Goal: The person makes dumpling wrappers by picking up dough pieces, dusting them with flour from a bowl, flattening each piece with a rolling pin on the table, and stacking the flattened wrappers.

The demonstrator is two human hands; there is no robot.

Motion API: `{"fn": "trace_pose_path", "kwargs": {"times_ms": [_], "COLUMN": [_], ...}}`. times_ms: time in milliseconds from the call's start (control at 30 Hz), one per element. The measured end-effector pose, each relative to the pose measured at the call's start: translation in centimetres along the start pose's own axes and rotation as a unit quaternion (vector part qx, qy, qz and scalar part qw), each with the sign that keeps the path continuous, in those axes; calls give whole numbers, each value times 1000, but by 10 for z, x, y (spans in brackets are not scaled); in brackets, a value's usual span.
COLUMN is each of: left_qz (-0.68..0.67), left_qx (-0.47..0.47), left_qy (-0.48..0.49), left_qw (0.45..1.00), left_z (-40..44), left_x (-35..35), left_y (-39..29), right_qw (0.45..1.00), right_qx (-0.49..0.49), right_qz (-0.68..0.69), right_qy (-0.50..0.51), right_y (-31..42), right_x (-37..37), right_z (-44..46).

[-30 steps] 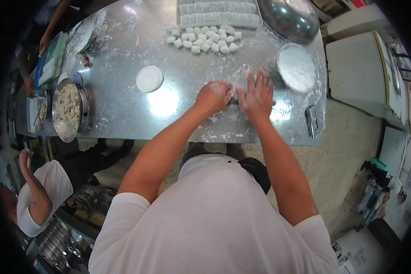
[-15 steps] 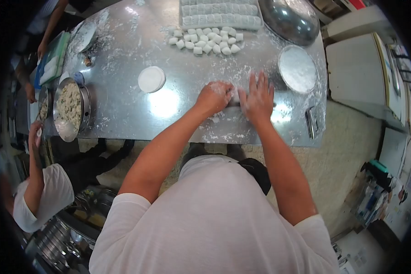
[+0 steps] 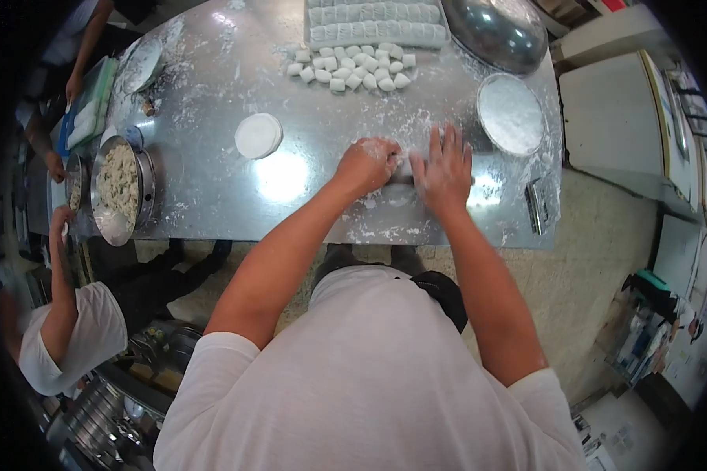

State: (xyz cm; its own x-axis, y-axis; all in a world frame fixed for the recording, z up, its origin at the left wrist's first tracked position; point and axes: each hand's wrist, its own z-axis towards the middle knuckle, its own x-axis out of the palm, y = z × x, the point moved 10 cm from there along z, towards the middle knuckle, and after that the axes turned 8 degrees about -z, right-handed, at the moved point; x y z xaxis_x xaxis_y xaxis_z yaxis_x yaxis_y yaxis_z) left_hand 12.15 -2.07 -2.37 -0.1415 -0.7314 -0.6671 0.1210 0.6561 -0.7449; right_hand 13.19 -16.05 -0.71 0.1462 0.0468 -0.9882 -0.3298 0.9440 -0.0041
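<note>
My left hand (image 3: 368, 166) is curled with its fingers pinched at the edge of a small white piece of dough (image 3: 404, 165), which is mostly hidden. Beside it my right hand (image 3: 443, 169) lies flat, fingers stretched out, over a short rolling pin (image 3: 401, 178) of which only a little shows. A stack of round dough wrappers (image 3: 258, 136) rests to the left. Beyond my hands lie several floured dough pieces (image 3: 352, 67).
A tray of filled rows (image 3: 377, 33) and a steel bowl (image 3: 499, 31) stand at the back. On the right are a round pan of flour (image 3: 511, 115) and a metal tool (image 3: 537, 206). At left, co-workers work near a bowl of filling (image 3: 120, 179).
My view has shifted slightly. Both hands stay nearly in place over the dough. At the left, a co-worker's hand has moved a little by the filling bowl.
</note>
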Motion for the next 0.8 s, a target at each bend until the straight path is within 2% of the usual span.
{"fn": "trace_pose_path", "kwargs": {"times_ms": [67,133,167,200,233,333,400,433,533,600,633,667,700,733,767,800], "left_qz": [13,-146,-219,-220,-190,-133,-50,-30,-2,-28,-144,-257,-294,-296,-208,-117], "left_qx": [13,-139,-186,-192,-179,-145,-29,-40,10,-28,-111,-193,-188,-191,-171,-146], "left_qy": [6,51,69,82,86,64,-13,17,2,-18,35,94,85,98,78,55], "left_qw": [1000,978,955,953,962,978,998,999,1000,999,983,942,933,931,960,981], "left_z": [-11,-31,-42,-46,-44,-28,-11,-7,-13,-25,-33,-48,-52,-50,-41,-34], "left_x": [-2,-1,7,10,7,1,-12,-7,-5,-10,6,29,36,35,12,-8], "left_y": [-1,15,22,22,18,6,-12,-9,-7,0,25,44,54,45,25,7], "right_qw": [999,997,995,995,996,999,1000,1000,1000,998,996,994,993,996,996,999], "right_qx": [-31,-64,-73,-76,-67,-21,13,8,-21,-44,-67,-83,-88,-69,-51,-20], "right_qz": [31,53,61,68,32,-17,-3,-7,21,38,53,68,75,40,5,11], "right_qy": [6,-1,-3,-2,43,28,-16,-27,11,26,23,25,15,44,71,35], "right_y": [-1,-1,-2,-2,0,5,-2,-1,1,-4,-4,-3,-2,0,6,5], "right_x": [-3,-5,-5,-9,-4,5,2,-3,-2,-4,-6,-5,-3,-3,-2,-3], "right_z": [-65,-83,-86,-91,-68,6,33,28,-42,-83,-96,-110,-98,-71,-44,-16]}}
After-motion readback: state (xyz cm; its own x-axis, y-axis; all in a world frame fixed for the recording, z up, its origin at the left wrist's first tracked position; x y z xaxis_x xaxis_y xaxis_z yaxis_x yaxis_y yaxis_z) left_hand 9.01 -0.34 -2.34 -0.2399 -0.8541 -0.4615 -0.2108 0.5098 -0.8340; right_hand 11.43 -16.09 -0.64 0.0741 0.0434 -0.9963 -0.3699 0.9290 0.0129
